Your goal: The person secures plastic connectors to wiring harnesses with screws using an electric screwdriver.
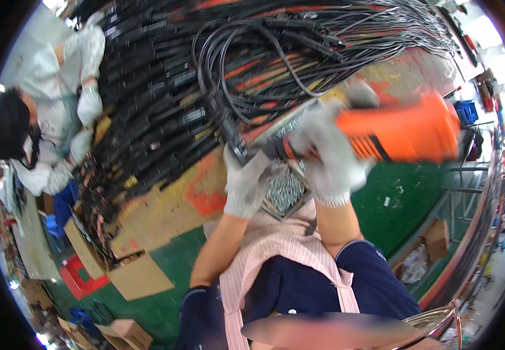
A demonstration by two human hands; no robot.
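Lying under both hands, a shallow tray (287,192) holds small silvery metal parts. Black cables (252,76) and connector bars cover the worn yellow-and-red surface (165,204); cardboard boxes (138,277) stand on the green floor (404,192), and another gloved person (60,105) works at the far left. The gloved right hand (328,157) grips an orange power tool (404,131), blurred. The gloved left hand (245,181) closes on a black cable end (235,143) beside the tool's tip.
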